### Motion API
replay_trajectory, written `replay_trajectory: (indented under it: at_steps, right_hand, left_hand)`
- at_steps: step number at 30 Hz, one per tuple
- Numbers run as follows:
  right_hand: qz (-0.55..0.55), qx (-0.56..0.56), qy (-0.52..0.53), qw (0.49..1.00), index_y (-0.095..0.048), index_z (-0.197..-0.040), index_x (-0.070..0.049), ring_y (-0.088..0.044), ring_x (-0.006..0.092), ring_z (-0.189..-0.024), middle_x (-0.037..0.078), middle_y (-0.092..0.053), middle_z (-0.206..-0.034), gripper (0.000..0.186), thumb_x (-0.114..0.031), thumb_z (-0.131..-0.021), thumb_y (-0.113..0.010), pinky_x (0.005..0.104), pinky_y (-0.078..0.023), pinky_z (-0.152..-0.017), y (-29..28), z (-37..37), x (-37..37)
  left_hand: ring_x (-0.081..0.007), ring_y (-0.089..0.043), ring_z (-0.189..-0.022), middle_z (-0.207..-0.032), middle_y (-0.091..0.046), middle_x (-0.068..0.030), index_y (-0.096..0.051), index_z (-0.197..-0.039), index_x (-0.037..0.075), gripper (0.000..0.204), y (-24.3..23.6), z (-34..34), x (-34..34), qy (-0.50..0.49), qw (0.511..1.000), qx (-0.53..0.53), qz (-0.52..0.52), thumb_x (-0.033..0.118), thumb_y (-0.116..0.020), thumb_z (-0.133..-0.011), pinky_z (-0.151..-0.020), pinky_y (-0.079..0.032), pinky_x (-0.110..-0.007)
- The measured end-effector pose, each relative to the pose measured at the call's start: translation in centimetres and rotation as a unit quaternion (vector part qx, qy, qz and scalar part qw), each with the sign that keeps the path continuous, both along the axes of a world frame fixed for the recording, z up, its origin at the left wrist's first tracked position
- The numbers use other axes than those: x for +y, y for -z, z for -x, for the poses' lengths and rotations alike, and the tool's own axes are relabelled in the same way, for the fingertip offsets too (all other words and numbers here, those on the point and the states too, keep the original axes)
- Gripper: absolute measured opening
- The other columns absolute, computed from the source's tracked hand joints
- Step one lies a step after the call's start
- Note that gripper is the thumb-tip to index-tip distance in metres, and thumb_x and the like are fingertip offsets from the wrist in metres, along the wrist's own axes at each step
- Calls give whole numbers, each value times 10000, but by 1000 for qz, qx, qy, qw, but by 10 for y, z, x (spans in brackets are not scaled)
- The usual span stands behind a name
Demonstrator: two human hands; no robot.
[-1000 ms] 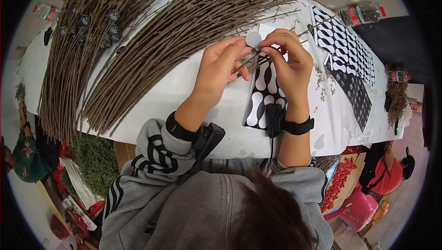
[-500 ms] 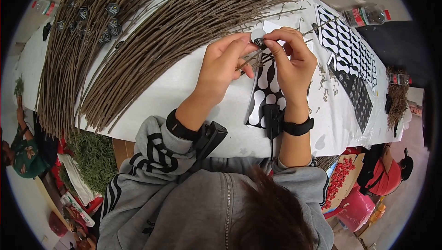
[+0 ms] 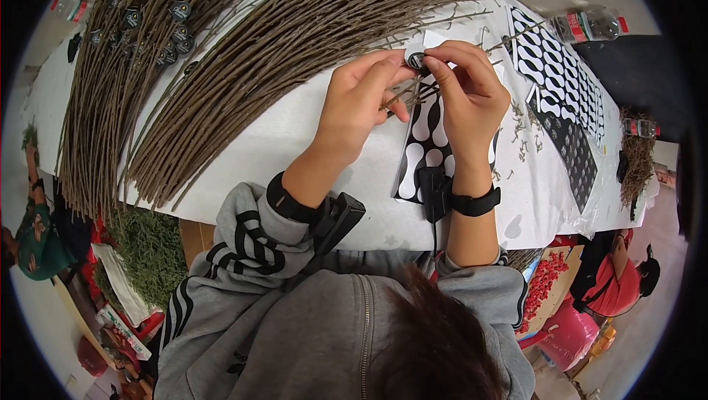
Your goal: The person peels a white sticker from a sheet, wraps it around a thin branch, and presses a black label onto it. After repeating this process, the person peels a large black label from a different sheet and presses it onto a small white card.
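Both my hands meet over the table around a small round label sticker [image 3: 415,59], dark and printed on one part and pale on another. My left hand [image 3: 358,98] pinches its left side, and a thin brown twig [image 3: 396,100] runs past its fingers. With thumb and forefinger, my right hand [image 3: 472,90] grips the sticker's right edge. Whether the sticker is stuck to the twig is hidden by my fingers. Below them lies a black sheet [image 3: 420,131] with white dumbbell-shaped gaps. Left of my hands spreads a big pile of twigs [image 3: 273,68].
Another twig bundle [image 3: 96,127] at the far left carries several round dark labels [image 3: 179,10]. More patterned sheets [image 3: 553,68], a dark label sheet [image 3: 569,151] and twig scraps [image 3: 523,134] lie right. A plastic bottle [image 3: 590,25] stands behind. Co-workers [image 3: 616,278] are at both sides.
The sticker has turned slightly, so more of its dark printed face shows. My right hand has shifted a little, still pinching the sticker; my left hand is nearly still.
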State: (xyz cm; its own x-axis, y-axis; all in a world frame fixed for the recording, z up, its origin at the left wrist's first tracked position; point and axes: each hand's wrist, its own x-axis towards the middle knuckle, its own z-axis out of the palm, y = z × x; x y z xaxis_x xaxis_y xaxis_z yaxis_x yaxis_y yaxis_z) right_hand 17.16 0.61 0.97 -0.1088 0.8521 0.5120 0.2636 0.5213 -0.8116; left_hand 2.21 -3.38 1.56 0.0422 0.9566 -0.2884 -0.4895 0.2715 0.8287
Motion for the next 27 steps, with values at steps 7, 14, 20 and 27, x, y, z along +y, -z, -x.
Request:
replay_trajectory:
  at_steps: [7, 14, 20, 27]
  right_hand:
    - [3, -25, 10, 1000, -703, -906, 29, -579, 80, -786, 60, -648, -944, 110, 76, -809, -688, 183, -445, -634, -1, -1, 0]
    - [10, 9, 15, 1000, -726, -868, -26, -568, 96, -777, 35, -666, -883, 105, 28, -779, -712, 208, -401, -589, 2, 1, 1]
    - [11, -18, -6, 1000, -698, -917, 40, -600, 110, -833, 74, -645, -955, 130, 97, -802, -678, 203, -490, -683, 1, -2, 1]
    - [27, -5, -20, 999, -689, -931, 52, -612, 133, -870, 91, -642, -978, 133, 100, -809, -668, 222, -512, -727, 0, -3, 0]
  left_hand:
    - [-150, -587, -586, -1062, -667, -175, -514, -1235, -66, 395, -5, -1, 0, 3, 1000, 12, -7, 231, -474, -977, -434, -307, -191]
    - [-150, -592, -588, -1059, -671, -170, -529, -1221, -65, 388, -5, -2, 0, 2, 1000, 11, 0, 232, -472, -978, -434, -307, -189]
    - [-118, -604, -566, -1099, -661, -154, -579, -1202, 3, 390, 1, 0, 1, 8, 1000, -8, 7, 303, -539, -955, -443, -299, -185]
    - [-119, -601, -559, -1094, -662, -149, -586, -1187, 6, 393, 3, 0, 1, 6, 1000, -7, 2, 320, -544, -955, -443, -295, -185]
